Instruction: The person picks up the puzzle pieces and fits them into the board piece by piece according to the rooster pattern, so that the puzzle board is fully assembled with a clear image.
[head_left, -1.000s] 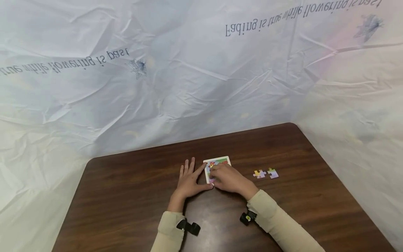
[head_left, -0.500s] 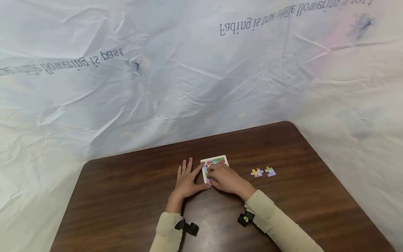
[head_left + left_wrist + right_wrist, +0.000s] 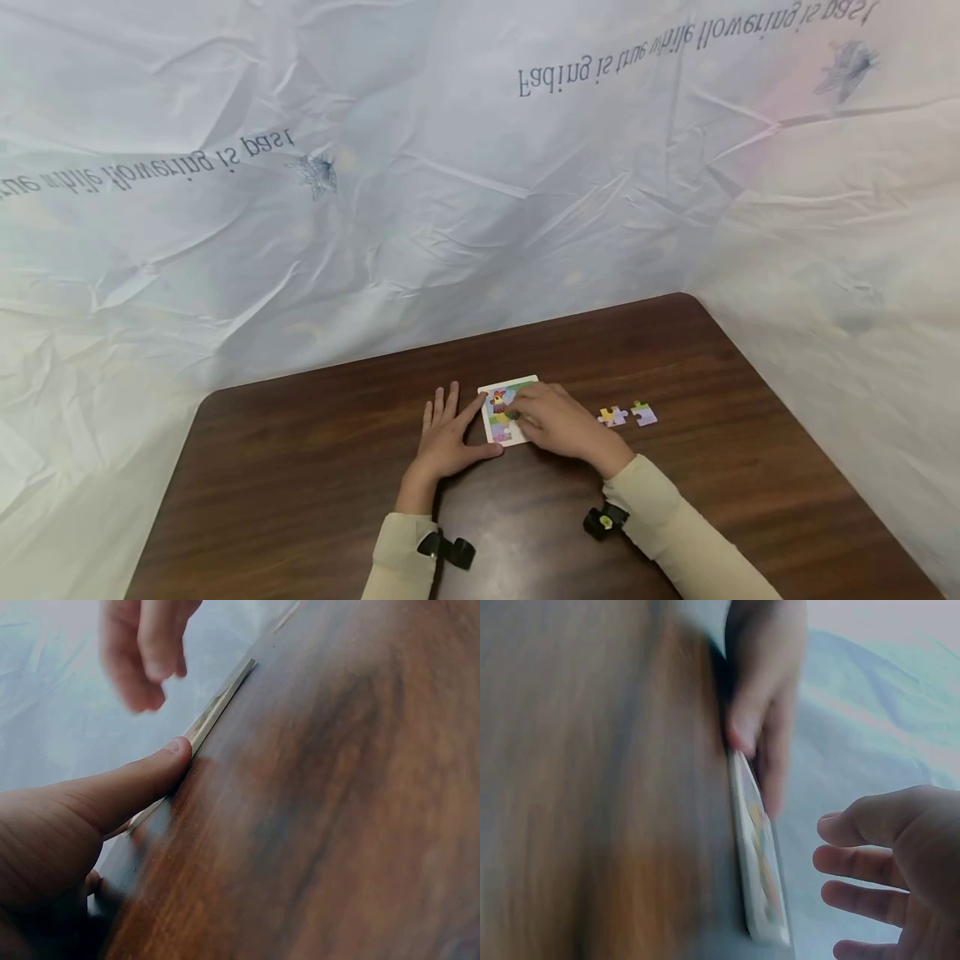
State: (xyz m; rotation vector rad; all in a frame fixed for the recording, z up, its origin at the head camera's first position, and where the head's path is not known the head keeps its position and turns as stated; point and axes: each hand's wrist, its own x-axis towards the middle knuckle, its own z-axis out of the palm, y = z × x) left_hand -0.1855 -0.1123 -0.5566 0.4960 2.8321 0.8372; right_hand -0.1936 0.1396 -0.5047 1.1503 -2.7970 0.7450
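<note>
A small jigsaw puzzle board with a white rim and a colourful picture lies on the table in the head view. My left hand is spread flat at its left side, thumb and index finger touching the board's edge. Over the board's right part is my right hand, which hides some of the picture. In the right wrist view the right hand's fingers are spaced apart, with nothing visible between them, above the board. A pale patch shows in the lower part of the picture.
Two loose jigsaw pieces, one yellow and lilac and one green and lilac, lie right of the right hand. The brown wooden table meets a white printed sheet behind it.
My right hand has shifted right and lifted off the lower part of the board, showing more of the picture. The left hand keeps its place at the board's edge.
</note>
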